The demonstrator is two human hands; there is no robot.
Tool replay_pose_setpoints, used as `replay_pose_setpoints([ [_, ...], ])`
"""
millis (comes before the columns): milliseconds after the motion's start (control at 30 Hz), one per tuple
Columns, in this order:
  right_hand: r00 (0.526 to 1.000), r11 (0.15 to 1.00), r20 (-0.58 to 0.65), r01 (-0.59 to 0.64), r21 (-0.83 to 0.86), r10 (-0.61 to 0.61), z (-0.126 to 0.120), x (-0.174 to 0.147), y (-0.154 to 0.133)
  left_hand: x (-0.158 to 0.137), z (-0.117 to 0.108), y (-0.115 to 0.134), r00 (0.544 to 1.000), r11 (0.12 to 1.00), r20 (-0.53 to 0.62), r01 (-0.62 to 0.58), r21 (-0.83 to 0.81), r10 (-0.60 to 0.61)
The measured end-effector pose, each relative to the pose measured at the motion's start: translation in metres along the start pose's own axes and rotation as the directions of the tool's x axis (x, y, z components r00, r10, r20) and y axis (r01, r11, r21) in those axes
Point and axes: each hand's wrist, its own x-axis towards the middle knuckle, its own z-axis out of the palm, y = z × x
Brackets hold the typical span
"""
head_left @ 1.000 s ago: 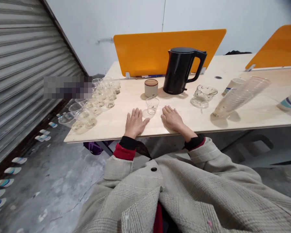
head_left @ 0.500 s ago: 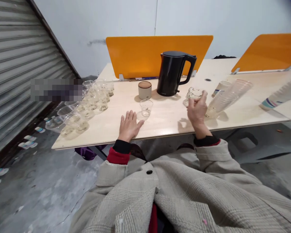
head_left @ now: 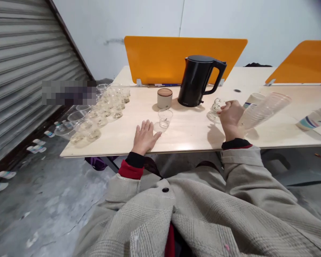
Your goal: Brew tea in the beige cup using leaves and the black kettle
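My left hand (head_left: 146,137) lies flat on the tabletop, fingers spread. Just beyond its thumb stands a clear plastic cup (head_left: 164,118) with a few dark bits at the bottom. My right hand (head_left: 231,116) has its fingers curled at the side of a small clear glass vessel (head_left: 217,105) with dark specks inside. The fingers hide part of this vessel, and something clear and round shows beneath it. Behind stand a grey canister (head_left: 164,100) with a wooden lid and a black electric kettle (head_left: 195,84). A leaning stack of clear plastic cups (head_left: 267,110) is beside my right wrist.
Many clear cups with pale liquid and dark bits (head_left: 104,107) crowd the table's left end. Paper cups (head_left: 254,99) and a paper cup stack (head_left: 317,117) are on the right. An orange divider (head_left: 152,59) lines the back. Paper cups (head_left: 39,146) lie on the floor.
The view has shifted slightly, so the table things appear further right. My right hand has turned, with its back now more in view and the glass vessel still at its fingers. My left hand stays flat.
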Motion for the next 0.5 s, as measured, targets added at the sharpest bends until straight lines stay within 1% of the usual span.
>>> replay_pose_setpoints([
  [33,0.999,0.999,-0.041,-0.032,0.036,0.034,-0.005,-0.003,-0.004,0.000,0.002,-0.002,1.000,0.999,-0.027,-0.004,-0.036,0.003],
  [67,0.994,0.997,-0.096,-0.036,0.072,0.043,-0.011,-0.007,-0.008,0.001,0.003,-0.004,0.998,0.997,-0.064,-0.011,-0.080,0.006],
  [100,0.987,0.995,-0.157,0.001,0.104,0.016,-0.018,-0.013,-0.013,0.002,0.006,-0.006,0.994,0.991,-0.107,-0.023,-0.131,0.009],
  [133,0.973,0.989,-0.229,0.063,0.132,-0.031,-0.025,-0.019,-0.019,0.005,0.008,-0.008,0.988,0.981,-0.151,-0.043,-0.189,0.015],
  [200,0.926,0.955,-0.359,0.206,0.214,-0.120,-0.040,-0.035,-0.033,0.013,0.011,-0.011,0.975,0.939,-0.219,-0.101,-0.330,0.028],
  [233,0.903,0.927,-0.405,0.268,0.261,-0.146,-0.046,-0.044,-0.041,0.018,0.012,-0.012,0.971,0.901,-0.235,-0.133,-0.414,0.035],
  [267,0.890,0.893,-0.426,0.317,0.320,-0.163,-0.052,-0.052,-0.051,0.024,0.013,-0.011,0.970,0.849,-0.239,-0.159,-0.503,0.040],
  [333,0.906,0.810,-0.395,0.342,0.476,-0.150,-0.058,-0.068,-0.072,0.038,0.013,-0.007,0.972,0.720,-0.233,-0.182,-0.670,0.029],
  [367,0.927,0.770,-0.338,0.334,0.544,-0.163,-0.059,-0.075,-0.082,0.046,0.014,-0.004,0.972,0.655,-0.232,-0.193,-0.730,0.028],
  [433,0.950,0.700,-0.226,0.313,0.642,-0.217,-0.052,-0.084,-0.099,0.059,0.015,0.003,0.970,0.534,-0.243,-0.219,-0.817,0.026],
  [500,0.948,0.649,-0.119,0.291,0.702,-0.296,-0.039,-0.088,-0.111,0.070,0.018,0.010,0.965,0.415,-0.261,-0.247,-0.876,0.025],
])
